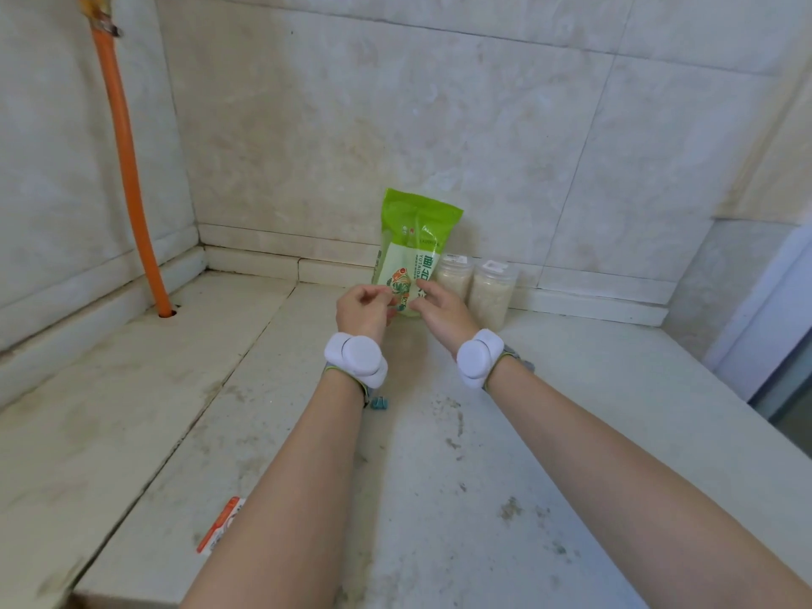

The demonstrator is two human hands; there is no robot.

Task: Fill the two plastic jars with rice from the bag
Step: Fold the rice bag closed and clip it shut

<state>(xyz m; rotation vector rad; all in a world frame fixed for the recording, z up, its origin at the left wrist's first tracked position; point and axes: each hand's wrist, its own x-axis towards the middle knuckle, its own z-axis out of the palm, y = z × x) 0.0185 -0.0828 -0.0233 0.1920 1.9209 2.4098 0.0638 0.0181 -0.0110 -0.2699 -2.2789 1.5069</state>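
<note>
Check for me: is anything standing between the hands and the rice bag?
Nothing visible. The left hand and right hand sit just in front of the upright green rice bag; both rice-filled plastic jars stand beside it, to its right.

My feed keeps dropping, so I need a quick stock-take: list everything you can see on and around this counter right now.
rice bag: 1, green and white, upright against the back wall, its lower part behind the hands
plastic jars: 2, clear, both showing white rice inside, side by side right of the bag at the wall
clip: 1, small, teal, on the counter beside the left wrist
packet: 1, orange and white, near front left, partly hidden by the left forearm
hose: 1, orange, down the left wall into a counter hole
counter: 1, pale stained stone
wrist bands: 2, white, one per wrist
left hand: fingers curled, in front of the bag
right hand: fingers at the bag's lower front
</note>
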